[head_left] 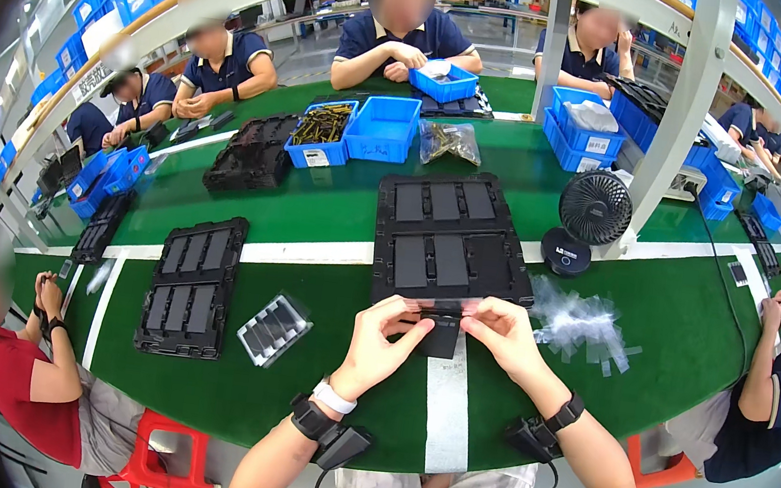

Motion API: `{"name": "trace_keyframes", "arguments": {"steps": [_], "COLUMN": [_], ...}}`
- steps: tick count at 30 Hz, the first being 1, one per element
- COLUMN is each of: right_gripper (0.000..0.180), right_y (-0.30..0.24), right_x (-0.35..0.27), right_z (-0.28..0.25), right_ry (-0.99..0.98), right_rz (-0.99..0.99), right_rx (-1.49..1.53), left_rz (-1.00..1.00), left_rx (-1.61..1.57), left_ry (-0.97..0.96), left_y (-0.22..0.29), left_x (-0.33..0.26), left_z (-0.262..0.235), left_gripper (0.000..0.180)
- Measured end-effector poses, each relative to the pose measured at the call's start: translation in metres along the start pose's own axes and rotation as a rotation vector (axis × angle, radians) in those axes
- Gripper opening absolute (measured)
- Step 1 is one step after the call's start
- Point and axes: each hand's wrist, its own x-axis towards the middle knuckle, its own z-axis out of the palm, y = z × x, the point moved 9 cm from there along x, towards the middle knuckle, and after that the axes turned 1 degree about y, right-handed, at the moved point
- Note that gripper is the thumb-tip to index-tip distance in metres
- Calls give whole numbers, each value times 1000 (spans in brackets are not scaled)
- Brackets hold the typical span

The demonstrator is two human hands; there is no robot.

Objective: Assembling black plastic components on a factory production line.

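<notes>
Both my hands meet over the near middle of the green table. My left hand pinches the left side of a small flat black rectangular piece between thumb and fingers. My right hand pinches its right upper side. Along its far edge, between my fingertips, runs what looks like a thin clear film strip. Just beyond my hands lies a black tray holding several flat dark-grey rectangular pieces, with at least one slot bare. Right of my right hand is a loose pile of clear film strips.
A second filled black tray and a clear-wrapped sheet of strips lie left. A black desk fan stands by a white post. Blue bins, one holding brass-coloured parts, sit farther back. Co-workers sit around the table; red stools stand below.
</notes>
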Motion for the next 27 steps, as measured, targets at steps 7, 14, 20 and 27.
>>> {"name": "trace_keyframes", "arguments": {"steps": [7,14,20,27], "right_gripper": [12,12,16,15], "right_y": [-21,-4,-9,1], "right_x": [-11,-6,-5,-8], "right_z": [3,0,12,9], "right_ry": [155,49,-65,-90], "right_rz": [-235,27,-18,15], "right_rx": [-210,71,-171,-102], "left_rz": [78,-68,-216,-276], "left_rx": [173,-180,-299,-336], "left_ry": [113,-3,-143,-191], "left_y": [20,-6,-17,-20], "left_x": [-7,-5,-6,-6], "left_z": [2,3,11,18], "left_gripper": [18,20,20,20]}}
